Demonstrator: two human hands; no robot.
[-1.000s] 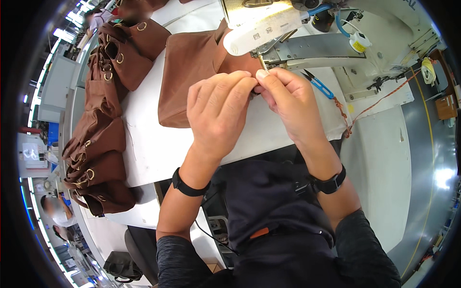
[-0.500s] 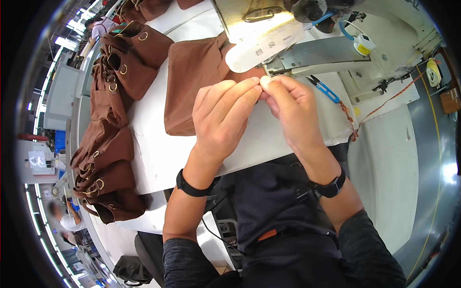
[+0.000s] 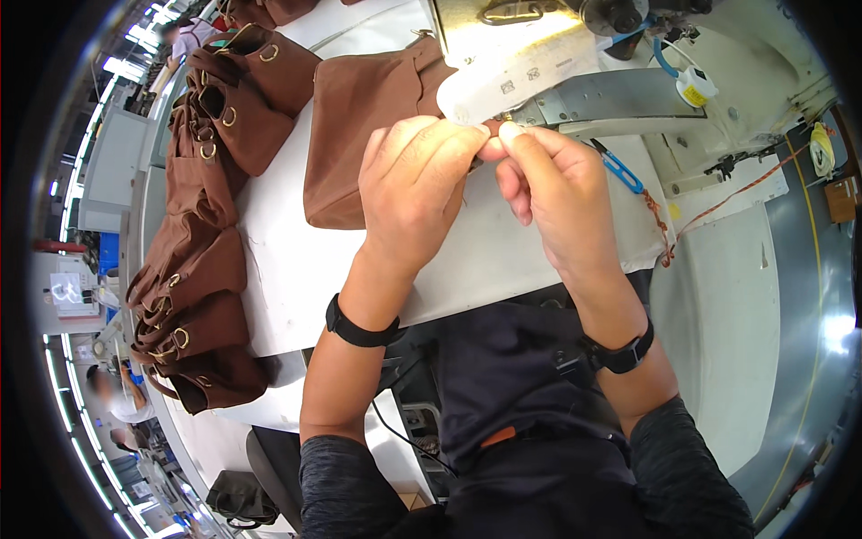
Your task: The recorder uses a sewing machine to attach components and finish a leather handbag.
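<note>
A brown bag (image 3: 355, 126) lies on the white table, its right part running under the sewing machine's pale arm (image 3: 516, 81). Over the bag's right side, my left hand (image 3: 417, 184) is closed with its fingertips pressed together. Close against it, my right hand (image 3: 561, 175) pinches thumb to forefinger, the other fingers curled. The fingertips meet just in front of the machine's needle area. A bit of brown shows between them, but what they pinch is too small and hidden to make out.
Several brown bags with brass rings (image 3: 211, 162) line the table's left side. Blue thread snips (image 3: 621, 169) on an orange cord lie right of my right hand. A small white bottle (image 3: 693, 87) stands by the machine. Other people sit at the far left.
Both hands have moved slightly up in the picture, and their fingertips have drawn a little apart. The view has shifted a little; the bag appears slightly higher.
</note>
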